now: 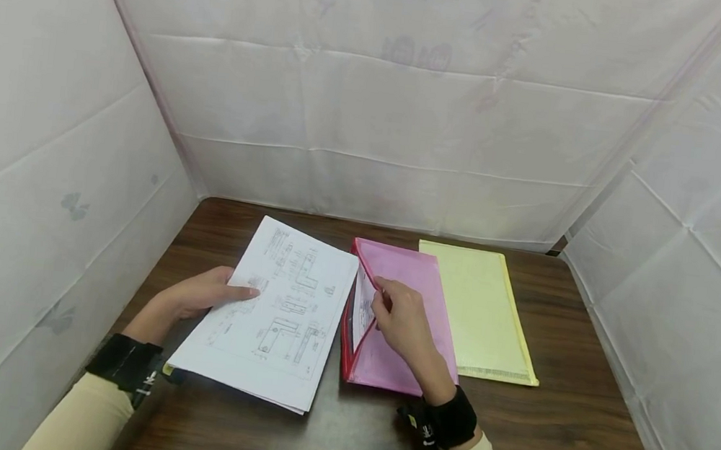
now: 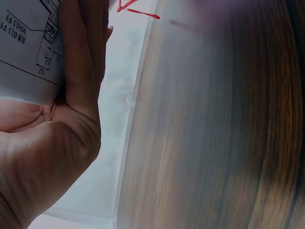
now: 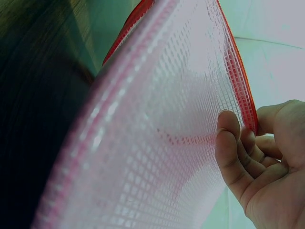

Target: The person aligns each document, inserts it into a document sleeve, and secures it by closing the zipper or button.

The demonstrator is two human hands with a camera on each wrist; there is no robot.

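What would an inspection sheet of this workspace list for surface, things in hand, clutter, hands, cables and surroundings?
Surface: dark wooden table.
Things in hand: stack of printed drawings; pink mesh pouch, edge lifted, a sheet inside.
Clutter: yellow pouch lying flat beside the pink one.
Hands: left hand holds the drawings; right hand pinches the pink pouch's open edge.
Cables: nothing seen.
Surroundings: white sheeting on three sides.

head view downward, wrist views close-up

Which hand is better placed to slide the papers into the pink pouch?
Left. The left hand already grips the drawing sheets beside the pink pouch, while the right hand pinches its flap open.
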